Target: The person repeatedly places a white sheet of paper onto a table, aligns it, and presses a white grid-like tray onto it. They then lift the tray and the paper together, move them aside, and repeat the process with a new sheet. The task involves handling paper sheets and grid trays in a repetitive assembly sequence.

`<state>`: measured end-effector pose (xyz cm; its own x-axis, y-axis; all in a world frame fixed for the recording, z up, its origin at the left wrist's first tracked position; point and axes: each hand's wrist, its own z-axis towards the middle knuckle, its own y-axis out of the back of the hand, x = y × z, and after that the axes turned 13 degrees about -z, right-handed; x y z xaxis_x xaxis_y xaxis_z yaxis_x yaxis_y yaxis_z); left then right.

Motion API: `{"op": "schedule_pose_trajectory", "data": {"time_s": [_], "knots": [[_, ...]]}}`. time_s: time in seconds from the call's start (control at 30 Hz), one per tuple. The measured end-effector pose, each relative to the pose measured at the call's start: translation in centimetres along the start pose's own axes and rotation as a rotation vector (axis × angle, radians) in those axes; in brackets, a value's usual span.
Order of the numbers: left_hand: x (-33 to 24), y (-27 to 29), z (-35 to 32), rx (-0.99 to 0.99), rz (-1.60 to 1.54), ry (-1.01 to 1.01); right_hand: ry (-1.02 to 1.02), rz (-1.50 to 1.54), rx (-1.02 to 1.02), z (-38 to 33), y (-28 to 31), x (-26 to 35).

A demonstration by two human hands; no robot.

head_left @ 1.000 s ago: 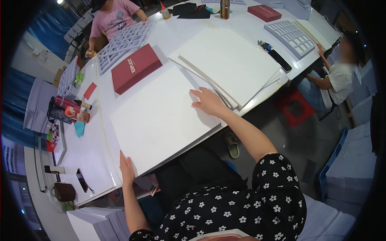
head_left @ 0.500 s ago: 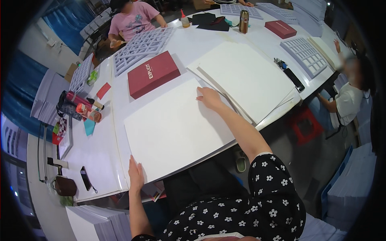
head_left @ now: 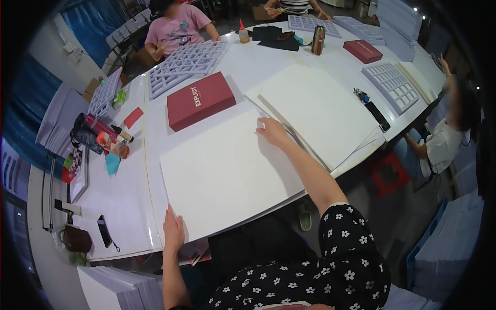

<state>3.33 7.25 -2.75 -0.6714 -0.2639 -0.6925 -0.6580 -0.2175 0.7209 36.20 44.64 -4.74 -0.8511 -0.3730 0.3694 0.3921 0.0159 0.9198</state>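
Sheet of large white board point(head_left: 227, 175) lies flat on the white tabletop point(head_left: 129, 206), its near edge running along the tabletop's near edge, overhanging it slightly. Left hand point(head_left: 173, 230) rests at the board's near left corner, fingers straight and together, laid flat on the corner, palm down, nothing gripped; thumb side cannot be made out. Right hand point(head_left: 273, 132) sits at the board's far right corner, fingers loosely spread and bent a little, fingertips pressing on the corner where it meets the next stack; whether a fingertip hooks under the edge cannot be told. Just beside that corner, to the right, lies a stack of white boards point(head_left: 320, 111), reaching the tabletop's right edge. Red flat box point(head_left: 200, 99) lies just beyond the board's far edge, apart from it. Grey grid trays point(head_left: 188, 64) sit further back, toward the far left. Black phone point(head_left: 377, 115) lies at the right edge beside the stack, with another grid tray point(head_left: 395, 88) past it. Bottles and tubes point(head_left: 106, 137) cluster at the left edge. Second red box point(head_left: 362, 50) and a metal flask point(head_left: 318, 40) stand near the far edge. Person in a pink shirt point(head_left: 178, 28) sits at the far left side; another person in white point(head_left: 447, 144) sits at the right.
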Motion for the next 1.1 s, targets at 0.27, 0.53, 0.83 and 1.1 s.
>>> {"op": "schedule_pose_trajectory", "data": {"time_s": [0.27, 0.53, 0.83, 1.1], "knots": [[0.4, -0.1, -0.1, -0.022, 0.004, -0.019, -0.012, -0.093, -0.003, 2.9, -1.7, 1.3], [-0.4, 0.2, -0.4, -0.019, -0.017, 0.018, 0.016, -0.098, 0.015, 2.7, -1.6, 1.5], [-0.1, -0.2, -0.2, -0.011, 0.015, 0.023, -0.220, 0.483, -0.055, -0.1, 0.2, -3.3], [0.9, -0.5, -0.3, -0.029, -0.006, -0.002, -0.268, 0.517, 0.032, -6.1, 1.5, -3.6]]}}
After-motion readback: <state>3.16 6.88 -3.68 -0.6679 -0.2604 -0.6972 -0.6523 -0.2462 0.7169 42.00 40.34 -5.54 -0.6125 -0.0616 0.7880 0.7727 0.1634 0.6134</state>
